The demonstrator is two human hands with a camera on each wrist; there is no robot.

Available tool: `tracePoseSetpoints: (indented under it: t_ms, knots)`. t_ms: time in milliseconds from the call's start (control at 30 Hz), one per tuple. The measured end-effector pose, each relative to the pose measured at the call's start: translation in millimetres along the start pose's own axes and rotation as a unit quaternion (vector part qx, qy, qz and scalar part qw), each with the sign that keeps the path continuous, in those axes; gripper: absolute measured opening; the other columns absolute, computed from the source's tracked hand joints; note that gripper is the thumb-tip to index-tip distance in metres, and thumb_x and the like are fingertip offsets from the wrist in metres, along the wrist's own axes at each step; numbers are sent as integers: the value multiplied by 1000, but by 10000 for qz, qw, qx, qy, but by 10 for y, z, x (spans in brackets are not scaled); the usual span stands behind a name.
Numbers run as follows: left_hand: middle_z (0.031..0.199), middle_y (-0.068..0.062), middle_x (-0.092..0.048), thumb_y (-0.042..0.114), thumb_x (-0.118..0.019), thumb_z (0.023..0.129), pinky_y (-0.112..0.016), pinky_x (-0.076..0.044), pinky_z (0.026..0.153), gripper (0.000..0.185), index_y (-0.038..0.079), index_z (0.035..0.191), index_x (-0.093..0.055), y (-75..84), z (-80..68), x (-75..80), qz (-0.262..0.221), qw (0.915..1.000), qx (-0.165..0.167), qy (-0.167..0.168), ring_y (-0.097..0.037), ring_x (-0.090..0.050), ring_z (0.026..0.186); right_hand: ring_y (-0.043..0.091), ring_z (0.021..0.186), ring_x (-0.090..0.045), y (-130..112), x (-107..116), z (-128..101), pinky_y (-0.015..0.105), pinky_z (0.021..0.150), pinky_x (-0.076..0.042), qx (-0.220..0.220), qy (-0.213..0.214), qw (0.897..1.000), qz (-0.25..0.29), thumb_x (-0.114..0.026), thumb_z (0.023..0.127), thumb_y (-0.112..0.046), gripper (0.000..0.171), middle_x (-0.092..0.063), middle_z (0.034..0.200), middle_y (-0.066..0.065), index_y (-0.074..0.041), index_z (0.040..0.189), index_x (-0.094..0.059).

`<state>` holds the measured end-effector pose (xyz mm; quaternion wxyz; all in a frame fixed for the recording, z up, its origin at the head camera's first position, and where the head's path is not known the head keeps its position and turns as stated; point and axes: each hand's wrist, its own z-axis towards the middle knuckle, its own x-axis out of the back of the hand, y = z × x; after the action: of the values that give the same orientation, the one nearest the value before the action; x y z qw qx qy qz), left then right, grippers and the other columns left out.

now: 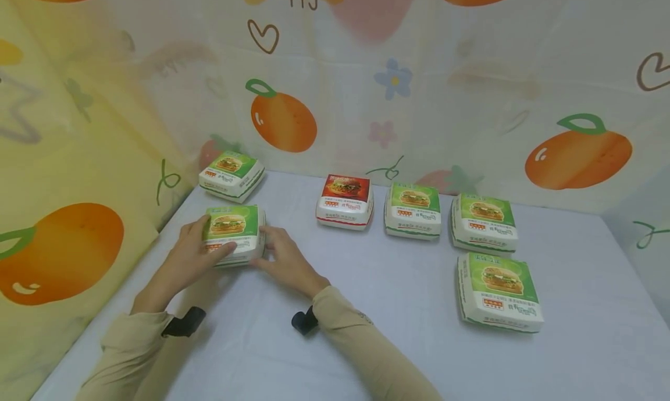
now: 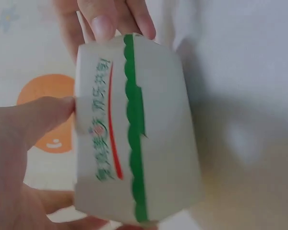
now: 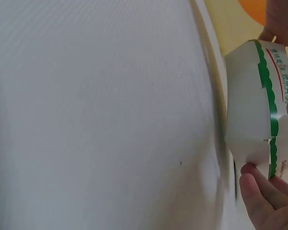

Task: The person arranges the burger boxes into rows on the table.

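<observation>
Both hands are at a green-and-white burger box (image 1: 230,223) on the left part of the table. The left hand (image 1: 191,252) grips its left side, thumb over the front top edge and fingers down the far side. At the right side, the right hand (image 1: 288,261) holds the box with its thumb near the front corner. In the left wrist view the white front of the box (image 2: 165,129) shows a scalloped green band and green lettering. The right wrist view has the same box (image 3: 247,100) at its right edge, fingers (image 3: 252,191) against one end.
Another green burger box (image 1: 230,177) sits just behind, by the yellow curtain (image 1: 47,174). A red burger box (image 1: 345,202) and two green ones (image 1: 413,210) (image 1: 484,222) line the back. One more green box (image 1: 499,291) lies nearer on the right of the white table (image 1: 366,308).
</observation>
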<state>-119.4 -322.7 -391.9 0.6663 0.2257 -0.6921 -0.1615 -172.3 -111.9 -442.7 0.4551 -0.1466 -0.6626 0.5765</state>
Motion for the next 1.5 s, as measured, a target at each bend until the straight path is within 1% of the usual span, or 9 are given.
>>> tracePoseSetpoints:
  t_ms: [100,267,400,533,700,833,1133,1300,1500]
  knots:
    - [146,-42,-27,46,-65,93,-67,-40,98,94,-8,153,-18,30,-9,-22,-67,9995,-239,189,-51,-42,122,27,125,-58,17,53,-34,26,103,-48,-73,146,9998,89,-67,95,-25,67,-40,151,14,-8,151,-34]
    - [141,-37,-35,35,-70,92,-53,-50,86,84,-7,151,-27,87,-32,-54,-222,9968,-622,458,-44,-54,106,26,122,-59,23,141,-85,29,101,-50,-74,284,9994,155,-67,95,-23,68,-42,146,14,-8,152,-33]
    - [141,-36,-37,30,-72,91,-54,-52,87,81,-6,150,-29,128,-41,-73,-373,9949,-788,517,-45,-56,106,25,121,-58,22,197,-125,31,101,-51,-74,298,9993,222,-70,93,-22,69,-43,144,13,-10,151,-34]
    - [142,-36,-36,29,-72,91,-56,-52,87,81,-6,150,-30,147,-45,-100,-459,9939,-868,496,-46,-57,106,23,123,-56,30,253,-158,29,104,-49,-32,323,9994,125,-73,91,-21,71,-44,142,11,-10,150,-36]
    - [142,-36,-37,31,-71,92,-54,-53,86,81,-7,150,-29,176,-51,-158,-496,9931,-955,464,-45,-57,106,23,130,-51,35,327,-200,27,108,-46,96,300,9995,-38,-74,90,-21,71,-43,143,13,-6,148,-37]
    - [142,-35,-36,32,-71,92,-55,-53,88,81,-6,150,-29,220,-75,-200,-545,9931,-958,405,-44,-56,108,25,127,-54,17,404,-277,28,104,-49,-24,290,9996,66,-75,90,-24,71,-42,144,12,-7,148,-38]
    - [146,-29,-36,35,-71,92,-53,-52,92,80,-1,151,-31,427,-159,-281,-647,9925,-999,272,-40,-54,113,30,123,-59,-22,565,-502,41,98,-54,-272,451,9986,66,-78,86,-25,73,-43,150,9,-10,147,-39]
    - [145,-26,-38,37,-72,91,-52,-52,92,79,2,150,-33,536,-208,-357,-718,9919,-1028,213,-38,-54,114,31,121,-61,-29,644,-641,42,95,-56,-413,577,9975,36,-81,84,-24,75,-47,148,10,-9,145,-40]
    - [146,-23,-38,39,-72,90,-50,-52,91,80,4,150,-33,648,-242,-450,-662,9921,-1061,129,-36,-55,113,30,121,-61,-36,755,-810,44,96,-55,-549,614,9966,-10,-81,83,-24,76,-48,148,9,-11,146,-40]
